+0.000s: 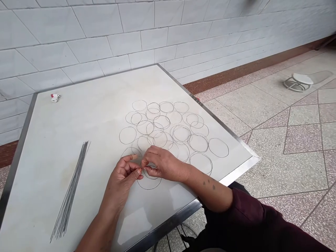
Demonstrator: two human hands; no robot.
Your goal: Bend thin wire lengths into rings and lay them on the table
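A shiny metal edge (173,224) runs around the white bench (105,101), and a wide part of the top lies between the thin wires (70,194) on the left and the other rings (170,122) on the right. The far side of the bench is by a white tile wall (118,21), and the speckled floor (265,105) spreads out to the right. On the near part, the left hand (124,173) and the right hand (162,162) meet, both pinching a wire ring (149,189). The other rings overlap just past them, in the way. A little white and red thing (55,97) sits far left; a stool (301,78) stands far right.
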